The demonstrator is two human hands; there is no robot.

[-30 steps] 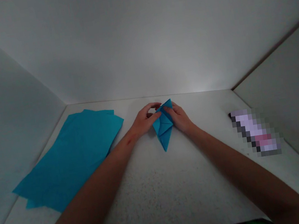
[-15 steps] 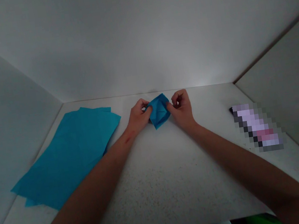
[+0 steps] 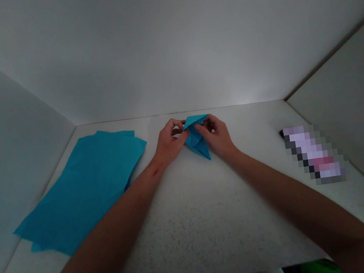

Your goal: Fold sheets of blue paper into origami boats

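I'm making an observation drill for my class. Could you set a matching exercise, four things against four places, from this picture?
Things:
1. Folded blue paper
2. Overlapping blue paper sheets
3. Pixelated item
4. Green object

Places:
A. On the tabletop, right of the right hand
B. At the picture's bottom edge
C. Between the fingers of both hands
D. On the tabletop, left of the left hand

Pairs: 1-C, 2-D, 3-A, 4-B
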